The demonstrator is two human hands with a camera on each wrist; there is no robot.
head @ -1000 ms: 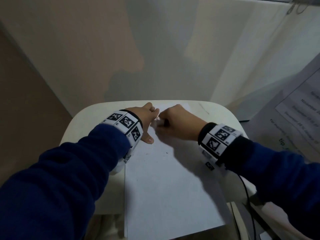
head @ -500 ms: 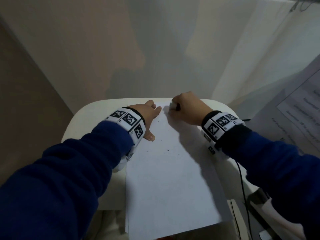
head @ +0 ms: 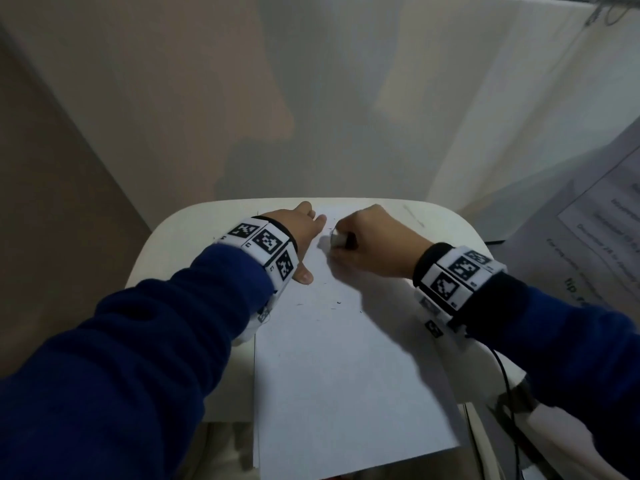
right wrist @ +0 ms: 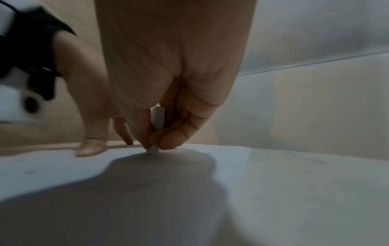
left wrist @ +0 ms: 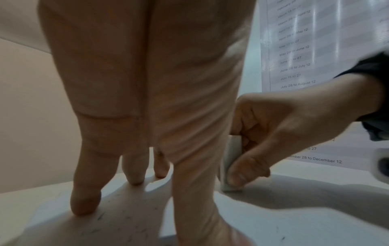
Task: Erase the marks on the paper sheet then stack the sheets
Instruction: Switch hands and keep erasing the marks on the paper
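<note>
On the table (head: pixel 173 237), right hand (head: pixel 374 247) pinching the eraser (head: pixel 337 239) apparently slid nearer than before, left hand (head: pixel 294 233) flat on paper (head: pixel 346 375)

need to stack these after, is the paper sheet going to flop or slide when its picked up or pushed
Probably floppy: the paper sheet is thin and overhangs the table's near edge. It likely slides easily, since the left hand presses it flat while the right hand rubs the eraser on it. Likely very light.
</note>
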